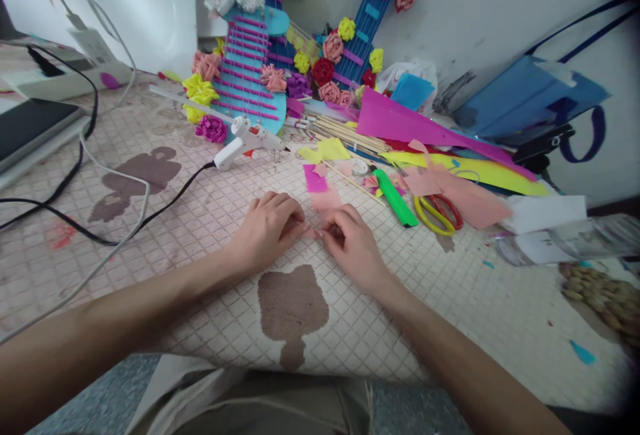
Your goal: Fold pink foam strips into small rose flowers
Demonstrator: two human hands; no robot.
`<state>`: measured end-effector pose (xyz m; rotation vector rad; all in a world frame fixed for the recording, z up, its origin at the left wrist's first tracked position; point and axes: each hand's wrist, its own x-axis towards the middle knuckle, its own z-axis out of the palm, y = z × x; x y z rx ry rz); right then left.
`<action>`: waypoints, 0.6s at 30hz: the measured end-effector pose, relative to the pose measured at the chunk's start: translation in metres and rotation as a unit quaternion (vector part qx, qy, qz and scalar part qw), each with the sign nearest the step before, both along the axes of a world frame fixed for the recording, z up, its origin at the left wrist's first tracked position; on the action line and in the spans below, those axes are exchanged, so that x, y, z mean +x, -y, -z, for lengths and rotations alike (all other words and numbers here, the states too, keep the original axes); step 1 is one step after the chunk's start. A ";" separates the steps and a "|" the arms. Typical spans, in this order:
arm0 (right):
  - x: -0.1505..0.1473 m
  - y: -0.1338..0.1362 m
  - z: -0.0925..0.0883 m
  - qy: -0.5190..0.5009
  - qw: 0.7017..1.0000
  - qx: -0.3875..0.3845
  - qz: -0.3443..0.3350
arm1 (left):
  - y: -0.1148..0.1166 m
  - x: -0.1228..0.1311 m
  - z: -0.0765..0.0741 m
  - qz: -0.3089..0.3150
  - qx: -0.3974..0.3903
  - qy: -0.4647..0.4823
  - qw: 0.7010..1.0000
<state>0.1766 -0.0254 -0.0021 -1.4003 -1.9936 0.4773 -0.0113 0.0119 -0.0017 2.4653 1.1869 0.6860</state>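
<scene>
Both hands meet over the middle of the table, with a small piece of pink paper (pixel 311 232) between their fingertips. My left hand (pixel 273 225) pinches its left side, thumb against curled fingers. On the other side my right hand (pixel 353 242) pinches it too. How the paper is folded or rolled is mostly hidden by the fingers. Just beyond the hands lie a flat pink paper square (pixel 326 199) and a magenta paper square (pixel 315 178). A green utility knife (pixel 395 198) and yellow-and-red-handled scissors (pixel 437 215) are right of my right hand.
A white glue gun (pixel 250 143) sits at the back left, its black cord (pixel 175 198) trailing left. Blue ladder-like decorations (pixel 245 68) with paper flowers lean at the back. Wooden sticks (pixel 345 132) and coloured paper sheets (pixel 430 132) lie behind the knife. A blue bag (pixel 540 95) stands right.
</scene>
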 end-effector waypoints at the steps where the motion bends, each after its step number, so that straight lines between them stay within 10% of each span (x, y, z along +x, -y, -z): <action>1: 0.000 0.001 0.000 -0.010 1.000 0.010 -0.004 | 0.000 0.000 0.000 0.009 -0.016 0.026 1.000; 18: -0.005 0.007 -0.005 -0.089 0.995 -0.023 -0.024 | 0.004 0.000 -0.007 0.020 -0.155 0.187 0.970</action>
